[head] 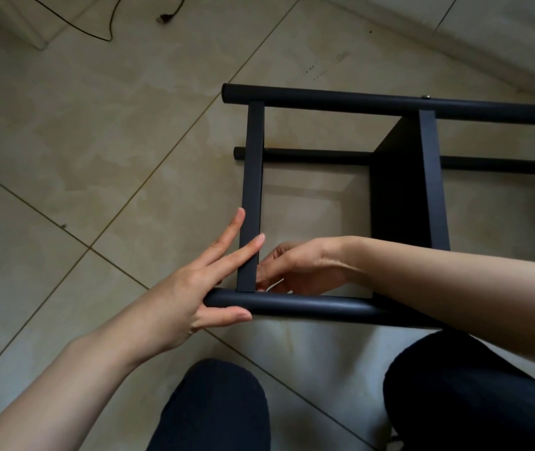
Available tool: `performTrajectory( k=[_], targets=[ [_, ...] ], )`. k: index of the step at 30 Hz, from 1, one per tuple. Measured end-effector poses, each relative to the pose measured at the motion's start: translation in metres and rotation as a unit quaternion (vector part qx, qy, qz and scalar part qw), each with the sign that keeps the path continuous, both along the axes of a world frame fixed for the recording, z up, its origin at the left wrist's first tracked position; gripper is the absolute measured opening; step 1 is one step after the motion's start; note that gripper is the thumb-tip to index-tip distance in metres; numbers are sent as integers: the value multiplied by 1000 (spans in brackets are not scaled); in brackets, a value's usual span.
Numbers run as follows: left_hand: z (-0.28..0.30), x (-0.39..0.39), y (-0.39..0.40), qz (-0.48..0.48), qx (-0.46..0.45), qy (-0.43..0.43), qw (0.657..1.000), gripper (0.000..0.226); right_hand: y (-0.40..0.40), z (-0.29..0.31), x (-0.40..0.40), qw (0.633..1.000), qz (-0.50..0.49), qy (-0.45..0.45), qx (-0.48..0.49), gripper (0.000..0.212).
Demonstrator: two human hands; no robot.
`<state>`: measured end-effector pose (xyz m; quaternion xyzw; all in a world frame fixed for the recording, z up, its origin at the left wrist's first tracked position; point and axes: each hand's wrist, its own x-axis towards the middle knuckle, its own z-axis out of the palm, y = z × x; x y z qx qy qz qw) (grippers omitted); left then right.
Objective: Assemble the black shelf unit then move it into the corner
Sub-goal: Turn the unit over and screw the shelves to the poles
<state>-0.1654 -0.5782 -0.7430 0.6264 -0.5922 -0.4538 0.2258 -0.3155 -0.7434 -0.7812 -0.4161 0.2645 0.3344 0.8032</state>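
We looked down at the black shelf unit (399, 177) lying on its side on the tiled floor (97, 157), right of centre and running off the right edge. Our left hand (201, 284) held the left end of the near round pole (308, 306): the thumb lay under the pole, and two straight fingers rested against the flat end panel (253, 196) that meets the pole there. Our right hand (295, 265) reached inside the frame to the joint of that panel and the pole, with its fingers curled at the corner; we could not tell what, if anything, they pinched. A second black panel (432, 183) stood farther right, and the far pole (389, 104) ran across the top of both panels. Our knees in dark trousers (214, 411) sat just near of the unit. A black cable (111, 17) lay at the far left.
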Motion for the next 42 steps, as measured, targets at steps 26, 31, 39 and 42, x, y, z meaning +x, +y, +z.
performTrajectory(
  k=[26, 31, 39, 42],
  targets=[
    [-2, -1, 2, 15, -27, 4, 1000, 90, 9, 6, -1, 998, -27, -17, -61, 11],
    [-2, -1, 2, 16, -27, 1, 1000, 90, 2, 8, -2, 999, -21, -21, -44, 12],
    [-6, 1, 3, 11, -45, -17, 999, 93, 8, 5, -1, 998, -25, -22, -47, 20],
    [-7, 0, 4, 10, -61, -25, 998, 88, 3, 5, -4, 999, -27, -21, -33, 12]
  ],
)
